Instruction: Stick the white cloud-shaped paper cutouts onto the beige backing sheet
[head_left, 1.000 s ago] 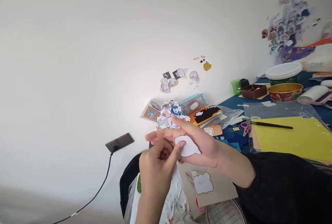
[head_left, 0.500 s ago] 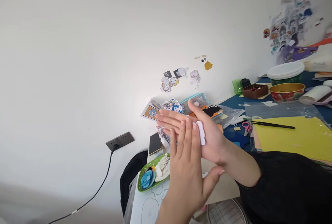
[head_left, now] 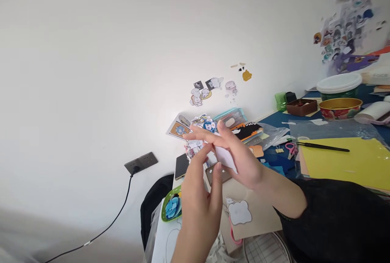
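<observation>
A small white paper cut-out stands tilted against the palm of my right hand, whose fingers are stretched out to the left. My left hand comes up from below with bent fingers. Its thumb and fingertips are at the cut-out's left edge and seem to grip it; the exact contact is partly hidden. Beneath the hands, a larger white cut-out with a wavy dark outline lies on a beige board.
A green tray with blue pieces stands left of my left hand. Pink-handled scissors, black tweezers and yellow sheets lie to the right. A red-gold tin is farther back. A cord hangs from the wall socket.
My left hand has gone from lying flat over the right palm to bent fingers at the cut-out's edge, and has shifted left. The cut-out is now tilted up, and the larger one shows below.
</observation>
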`<state>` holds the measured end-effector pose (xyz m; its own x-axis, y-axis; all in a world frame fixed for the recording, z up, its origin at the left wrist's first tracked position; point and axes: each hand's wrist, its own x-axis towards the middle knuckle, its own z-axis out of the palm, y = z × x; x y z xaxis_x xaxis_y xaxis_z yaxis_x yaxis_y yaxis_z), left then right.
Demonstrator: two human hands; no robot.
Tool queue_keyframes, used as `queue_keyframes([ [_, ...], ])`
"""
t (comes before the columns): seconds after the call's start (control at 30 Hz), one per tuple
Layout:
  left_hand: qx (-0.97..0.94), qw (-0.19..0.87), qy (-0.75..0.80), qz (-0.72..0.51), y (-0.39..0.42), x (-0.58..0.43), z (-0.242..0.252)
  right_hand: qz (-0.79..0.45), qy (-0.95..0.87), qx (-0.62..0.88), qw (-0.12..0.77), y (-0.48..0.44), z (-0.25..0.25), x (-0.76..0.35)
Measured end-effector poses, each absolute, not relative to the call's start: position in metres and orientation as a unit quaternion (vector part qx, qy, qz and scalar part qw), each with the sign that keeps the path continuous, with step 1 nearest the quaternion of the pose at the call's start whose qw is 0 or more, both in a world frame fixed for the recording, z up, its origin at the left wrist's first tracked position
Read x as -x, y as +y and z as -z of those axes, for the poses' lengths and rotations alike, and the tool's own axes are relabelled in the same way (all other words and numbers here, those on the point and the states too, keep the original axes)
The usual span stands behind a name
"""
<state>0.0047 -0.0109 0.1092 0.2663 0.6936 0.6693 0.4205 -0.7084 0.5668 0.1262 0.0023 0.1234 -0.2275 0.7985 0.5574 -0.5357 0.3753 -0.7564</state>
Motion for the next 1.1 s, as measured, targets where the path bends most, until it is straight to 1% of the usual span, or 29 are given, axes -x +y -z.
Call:
queue_keyframes([
  [0.1,-0.756,0.241,0.346,-0.501,-0.01,-0.004,-0.112,-0.512,-0.58,0.154,0.615,0.001,-0.121,-0.121],
  [0.2,-0.721,0.313,0.338,-0.518,-0.004,-0.003,-0.113,-0.516,-0.575,0.157,0.615,0.001,-0.12,-0.119],
  [0.33,-0.698,0.344,0.344,-0.525,0.003,-0.003,-0.114,-0.519,-0.586,0.187,0.594,0.0,-0.12,-0.117],
  [0.43,-0.681,0.357,0.358,-0.529,0.006,-0.004,-0.113,-0.492,-0.61,0.233,0.576,0.004,-0.122,-0.124],
  [0.53,-0.651,0.374,0.36,-0.554,0.008,-0.004,-0.111,-0.418,-0.604,0.284,0.616,0.013,-0.128,-0.146],
  [0.6,-0.621,0.392,0.36,-0.575,0.013,-0.004,-0.109,-0.393,-0.578,0.269,0.662,0.016,-0.134,-0.17],
  [0.63,-0.605,0.41,0.357,-0.583,0.016,-0.004,-0.108,-0.391,-0.58,0.26,0.665,0.016,-0.137,-0.183],
  [0.7,-0.575,0.444,0.356,-0.588,0.022,-0.005,-0.105,-0.38,-0.624,0.261,0.631,0.012,-0.143,-0.207],
  [0.77,-0.541,0.487,0.352,-0.588,0.027,-0.009,-0.101,-0.37,-0.684,0.291,0.556,0.006,-0.146,-0.221],
  [0.83,-0.506,0.53,0.352,-0.583,0.028,-0.015,-0.098,-0.361,-0.719,0.335,0.49,0.002,-0.143,-0.224],
  [0.9,-0.493,0.565,0.353,-0.559,0.026,-0.02,-0.093,-0.32,-0.735,0.394,0.45,0.003,-0.131,-0.219],
  [0.97,-0.5,0.583,0.36,-0.529,0.02,-0.024,-0.087,-0.281,-0.704,0.451,0.472,0.009,-0.112,-0.21],
  [1.0,-0.505,0.586,0.367,-0.516,0.017,-0.026,-0.083,-0.283,-0.678,0.465,0.494,0.012,-0.101,-0.207],
  [1.03,-0.511,0.585,0.375,-0.506,0.013,-0.026,-0.079,-0.307,-0.654,0.463,0.513,0.016,-0.091,-0.205],
  [1.1,-0.535,0.575,0.392,-0.479,0.008,-0.025,-0.069,-0.34,-0.65,0.446,0.513,0.022,-0.071,-0.204],
])
